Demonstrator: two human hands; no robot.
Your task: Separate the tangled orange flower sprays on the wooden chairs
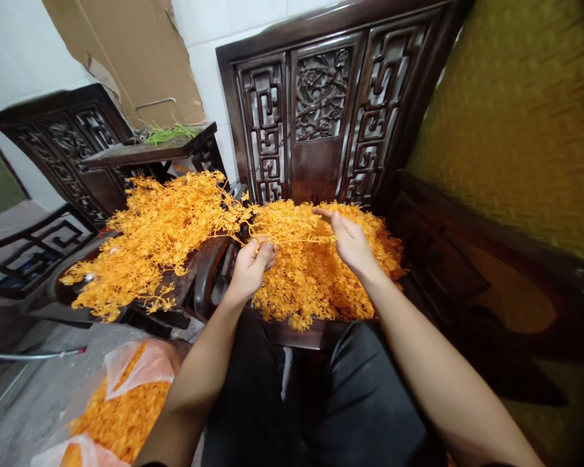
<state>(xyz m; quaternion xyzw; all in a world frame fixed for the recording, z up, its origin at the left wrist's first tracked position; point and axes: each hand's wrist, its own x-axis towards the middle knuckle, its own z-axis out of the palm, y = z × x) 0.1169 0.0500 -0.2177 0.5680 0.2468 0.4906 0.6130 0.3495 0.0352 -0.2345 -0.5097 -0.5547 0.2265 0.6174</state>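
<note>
My left hand (253, 263) is closed in a pinch on the stem of an orange artificial flower sprig (292, 237). Its thin branches stretch rightward over a thick heap of similar orange sprigs (311, 292) on a dark wooden chair seat. At the far end of the held stem is my right hand (351, 241), its fingers stretched out to the left beside the branches; the lower fingers are partly hidden. Another pile of orange sprigs (165, 227) lies to the left on a second dark wooden seat, close to my left hand.
A carved chair back (321, 155) rises behind the heap. Green stems (170, 134) lie on a small dark table (126, 154) at the back left. Below left, a translucent plastic bag (143, 366) with more orange pieces stands on the grey floor. A yellowish textured surface (516, 130) borders the right.
</note>
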